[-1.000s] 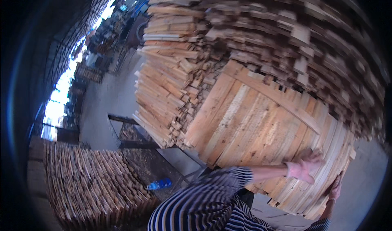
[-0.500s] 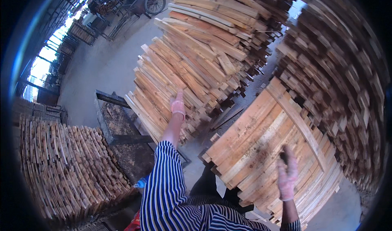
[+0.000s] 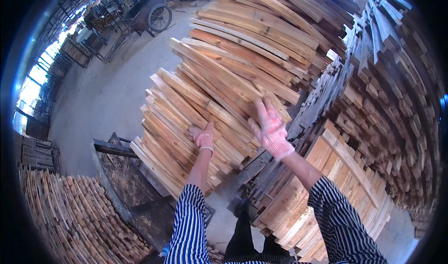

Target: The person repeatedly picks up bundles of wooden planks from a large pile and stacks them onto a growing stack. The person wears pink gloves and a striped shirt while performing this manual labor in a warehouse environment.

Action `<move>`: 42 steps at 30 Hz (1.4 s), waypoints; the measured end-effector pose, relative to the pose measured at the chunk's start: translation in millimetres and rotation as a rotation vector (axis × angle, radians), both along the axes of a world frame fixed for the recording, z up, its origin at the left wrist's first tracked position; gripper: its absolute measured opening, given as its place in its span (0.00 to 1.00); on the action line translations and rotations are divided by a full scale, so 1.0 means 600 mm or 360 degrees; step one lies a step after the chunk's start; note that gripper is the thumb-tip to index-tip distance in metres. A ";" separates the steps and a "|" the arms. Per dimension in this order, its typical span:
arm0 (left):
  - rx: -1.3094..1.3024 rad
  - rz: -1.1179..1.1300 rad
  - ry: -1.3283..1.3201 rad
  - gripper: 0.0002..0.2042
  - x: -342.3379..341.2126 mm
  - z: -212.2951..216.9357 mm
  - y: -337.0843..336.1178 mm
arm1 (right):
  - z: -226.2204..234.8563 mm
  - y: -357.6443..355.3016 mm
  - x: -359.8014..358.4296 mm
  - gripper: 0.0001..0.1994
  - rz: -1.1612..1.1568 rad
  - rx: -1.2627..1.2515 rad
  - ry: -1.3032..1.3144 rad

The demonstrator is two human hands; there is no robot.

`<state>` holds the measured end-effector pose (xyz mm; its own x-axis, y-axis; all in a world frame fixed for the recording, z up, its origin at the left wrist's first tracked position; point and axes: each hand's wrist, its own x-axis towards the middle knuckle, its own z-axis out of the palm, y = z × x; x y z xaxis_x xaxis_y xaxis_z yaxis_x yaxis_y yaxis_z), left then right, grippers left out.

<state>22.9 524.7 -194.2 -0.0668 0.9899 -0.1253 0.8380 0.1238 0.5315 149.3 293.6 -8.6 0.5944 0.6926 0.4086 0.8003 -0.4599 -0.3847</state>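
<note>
Right hand (image 3: pixel 273 129), in a pink-and-white knit glove, has crossed to the loose pile of light-brown wooden planks (image 3: pixel 219 100)

Half a second ago it hung above the squared stack of pale yellow boards (image 3: pixel 287 215); now its fingers lie over the near end of the planks. They are extended and spread, with the thumb held apart; whether they press on the wood cannot be told. The left hand (image 3: pixel 203 137), gloved alike, remains at the same pile, lower and to the left of the right fingers. Its thumb stands away from the partly bent fingers, and whether they grip a plank cannot be told.

The loose pile lies beneath both sets of fingers and reaches out beyond them, its planks slanting at uneven angles. Below the right fingers, towards the person's body, sits the squared stack, crossed by a narrow flat wooden strip (image 3: pixel 352 168). To the right of those fingers rises a tall bank of dark brown timber (image 3: pixel 392 119). Left of the left fingers stands a dark metal frame (image 3: pixel 114 149); farther down on that side is a dense stack of thin brown slats (image 3: pixel 79 212). Well beyond the left fingers is a black spoked wheel (image 3: pixel 159 18).
</note>
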 end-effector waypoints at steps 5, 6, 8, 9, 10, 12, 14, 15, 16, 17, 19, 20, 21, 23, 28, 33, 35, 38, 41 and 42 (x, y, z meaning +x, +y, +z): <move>-0.0179 -0.0210 -0.0243 0.60 0.019 0.024 -0.018 | -0.008 0.111 0.102 0.37 -0.0319 -0.0482 -0.0054; -0.0181 -0.0146 -0.0146 0.60 0.015 0.029 -0.013 | -0.003 0.128 0.102 0.36 -0.0364 -0.0559 0.0002; -0.0222 -0.0075 -0.0090 0.60 0.009 0.032 0.003 | 0.005 0.136 0.115 0.30 -0.0240 -0.0591 0.0039; -0.0260 -0.0066 -0.0130 0.59 0.008 0.031 0.013 | 0.009 0.135 0.127 0.27 -0.0115 -0.0684 0.0030; -0.0309 -0.0058 -0.0162 0.59 0.010 0.035 0.017 | 0.018 0.136 0.123 0.24 0.0010 -0.0787 0.0030; -0.0534 -0.0075 0.0007 0.61 0.034 0.069 0.007 | 0.003 0.102 0.094 0.19 -0.0082 -0.0871 -0.0165; -0.0680 -0.0566 0.0517 0.55 0.038 0.074 0.018 | -0.018 0.061 0.068 0.19 -0.0103 -0.0778 -0.0321; -0.0697 -0.0955 0.0959 0.48 -0.022 0.052 0.072 | -0.007 0.071 0.031 0.22 0.0014 -0.0717 -0.0324; -0.0690 -0.1057 0.0745 0.44 -0.022 0.040 0.078 | -0.016 0.055 0.021 0.23 0.0054 -0.0679 -0.0412; -0.0702 -0.1210 0.0515 0.40 0.007 0.034 0.067 | -0.037 0.027 0.025 0.24 0.0045 -0.0661 -0.0510; -0.0752 -0.0637 -0.0889 0.39 0.009 0.011 0.009 | -0.077 -0.011 0.012 0.30 -0.0032 -0.0796 -0.0561; -0.0822 -0.0393 -0.1320 0.40 0.012 0.007 -0.024 | -0.071 -0.023 0.006 0.31 -0.0053 -0.0757 -0.0356; -0.0883 -0.0181 -0.1647 0.42 0.009 -0.005 -0.054 | -0.066 -0.028 0.000 0.32 -0.0065 -0.0707 -0.0145; -0.1088 -0.0075 -0.1964 0.44 0.035 -0.021 -0.112 | -0.067 -0.049 -0.004 0.36 -0.0287 -0.0399 0.0302; -0.1811 0.0455 -0.4174 0.50 -0.024 -0.141 -0.022 | -0.103 0.007 -0.105 0.41 -0.0887 0.0316 0.1013; -0.0882 -0.0259 -0.1639 0.45 0.173 0.042 -0.192 | -0.205 -0.094 0.051 0.45 -0.0943 0.0783 0.1642; -0.0759 -0.0102 -0.1229 0.45 0.148 0.073 -0.147 | -0.195 -0.033 0.016 0.39 -0.0889 0.1041 0.1729; -0.1164 0.0070 -0.2027 0.43 0.026 0.047 -0.067 | -0.134 0.020 -0.091 0.34 -0.0740 0.0685 0.2081; -0.1596 -0.0257 -0.2419 0.42 0.053 0.128 -0.125 | -0.232 -0.063 -0.098 0.50 -0.0442 0.1112 0.2070; -0.1432 -0.0257 -0.2363 0.42 0.013 0.141 -0.113 | -0.213 -0.065 -0.117 0.49 -0.0354 0.0919 0.2069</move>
<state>30.4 456.7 -109.7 0.6889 0.5674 -0.4512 -0.2235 0.7583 0.6124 79.1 254.6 -136.1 0.8288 0.4655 -0.3105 -0.3222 -0.0568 -0.9450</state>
